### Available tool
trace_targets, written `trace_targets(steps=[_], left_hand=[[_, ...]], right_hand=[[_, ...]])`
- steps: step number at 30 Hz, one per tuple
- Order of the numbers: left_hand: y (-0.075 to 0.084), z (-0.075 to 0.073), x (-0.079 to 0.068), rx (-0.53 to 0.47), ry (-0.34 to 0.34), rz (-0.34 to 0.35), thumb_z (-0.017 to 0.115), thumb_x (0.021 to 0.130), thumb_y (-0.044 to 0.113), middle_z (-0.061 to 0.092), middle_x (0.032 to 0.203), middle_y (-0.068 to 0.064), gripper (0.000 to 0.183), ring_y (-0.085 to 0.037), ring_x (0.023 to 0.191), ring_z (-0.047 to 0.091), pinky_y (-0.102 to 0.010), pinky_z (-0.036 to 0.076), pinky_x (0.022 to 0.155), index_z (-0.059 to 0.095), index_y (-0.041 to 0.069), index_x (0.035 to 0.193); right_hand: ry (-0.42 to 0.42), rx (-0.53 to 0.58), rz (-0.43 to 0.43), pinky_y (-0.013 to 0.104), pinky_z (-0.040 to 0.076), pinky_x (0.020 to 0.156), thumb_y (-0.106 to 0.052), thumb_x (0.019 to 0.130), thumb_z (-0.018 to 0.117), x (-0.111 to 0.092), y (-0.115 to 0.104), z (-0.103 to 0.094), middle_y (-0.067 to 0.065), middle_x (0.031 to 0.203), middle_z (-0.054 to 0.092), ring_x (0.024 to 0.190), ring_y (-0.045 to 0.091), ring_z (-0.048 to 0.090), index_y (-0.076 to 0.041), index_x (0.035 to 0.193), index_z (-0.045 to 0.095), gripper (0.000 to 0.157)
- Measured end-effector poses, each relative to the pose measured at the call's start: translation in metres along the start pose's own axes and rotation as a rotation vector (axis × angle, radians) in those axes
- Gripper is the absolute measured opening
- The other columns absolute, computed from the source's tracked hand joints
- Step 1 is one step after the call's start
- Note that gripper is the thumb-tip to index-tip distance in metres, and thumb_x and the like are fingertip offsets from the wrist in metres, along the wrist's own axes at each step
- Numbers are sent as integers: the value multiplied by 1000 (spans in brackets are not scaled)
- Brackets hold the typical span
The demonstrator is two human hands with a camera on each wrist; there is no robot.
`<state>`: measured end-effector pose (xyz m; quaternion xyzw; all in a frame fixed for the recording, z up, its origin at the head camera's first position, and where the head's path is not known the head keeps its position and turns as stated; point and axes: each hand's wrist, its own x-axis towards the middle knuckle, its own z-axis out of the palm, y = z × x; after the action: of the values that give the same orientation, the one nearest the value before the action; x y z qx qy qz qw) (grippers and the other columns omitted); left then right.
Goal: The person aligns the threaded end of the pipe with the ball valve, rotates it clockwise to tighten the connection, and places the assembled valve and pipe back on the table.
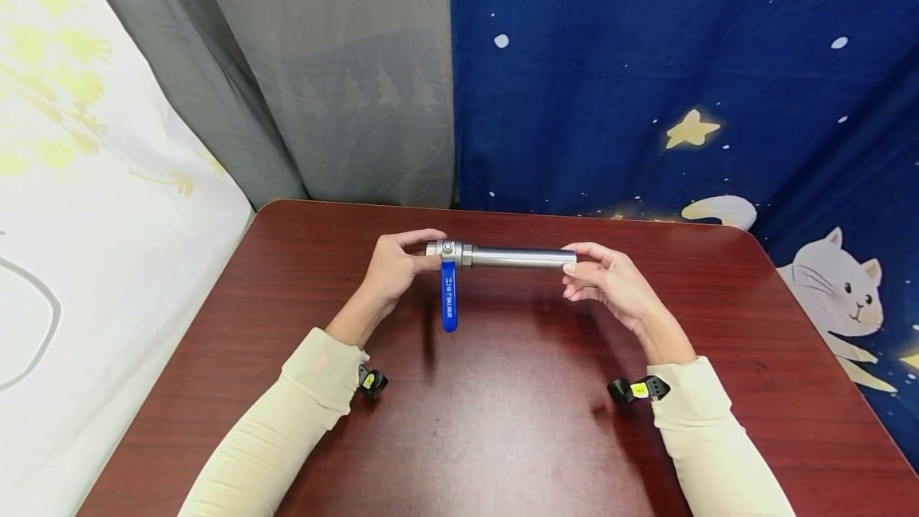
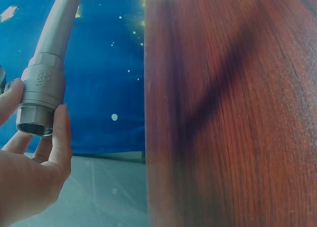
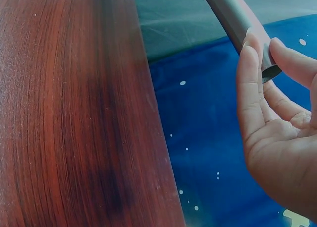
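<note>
A steel ball valve (image 1: pixel 448 248) with a blue lever handle (image 1: pixel 449 297) is joined to a straight metal pipe (image 1: pixel 520 258). Both are held level above the table, the lever pointing toward me. My left hand (image 1: pixel 393 268) pinches the valve body at its free end between thumb and fingers. In the left wrist view, the valve's open hexagonal end (image 2: pixel 34 120) sits between those fingertips, and raised lettering shows on the body. With thumb and fingers, my right hand (image 1: pixel 617 282) pinches the pipe's far end. The right wrist view shows the hollow pipe end (image 3: pixel 270 72) in that pinch.
Beneath the hands lies a dark red wood-grain table (image 1: pixel 488 421). Behind it hang a grey curtain (image 1: pixel 345 86) and a blue curtain (image 1: pixel 610 86) with stars and a cat. A white cloth (image 1: pixel 108 222) hangs along the left side. Each wrist wears a small black camera (image 1: pixel 372 382).
</note>
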<state>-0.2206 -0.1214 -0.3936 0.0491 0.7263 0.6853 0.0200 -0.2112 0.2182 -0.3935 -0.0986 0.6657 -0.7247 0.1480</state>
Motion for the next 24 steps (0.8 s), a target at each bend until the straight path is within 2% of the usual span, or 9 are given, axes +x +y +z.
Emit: trace_targets(steps=[11, 19, 24], left_hand=[[0, 2, -1, -9, 3, 10, 75, 77, -4, 70, 100, -9, 39, -18, 90, 62, -24, 52, 73, 69, -1, 115], [-1, 3, 0, -4, 9, 6, 75, 77, -5, 69, 103, -10, 38, -20, 92, 60, -23, 52, 73, 71, 3, 113], [-1, 3, 1, -4, 8, 11, 75, 77, -5, 69, 101, -10, 37, -18, 90, 61, -24, 52, 72, 71, 3, 113]], right_hand=[[-7, 22, 13, 29, 58, 64, -8, 95, 61, 0, 0, 0, 9, 79, 68, 65, 14, 69, -5, 115, 57, 21], [-10, 28, 7, 30, 58, 65, -7, 95, 61, 0, 0, -1, 10, 80, 69, 65, 15, 69, -6, 114, 58, 20], [-15, 39, -22, 32, 58, 68, -3, 93, 63, -2, -2, -1, 10, 83, 69, 69, 17, 70, -6, 118, 58, 26]])
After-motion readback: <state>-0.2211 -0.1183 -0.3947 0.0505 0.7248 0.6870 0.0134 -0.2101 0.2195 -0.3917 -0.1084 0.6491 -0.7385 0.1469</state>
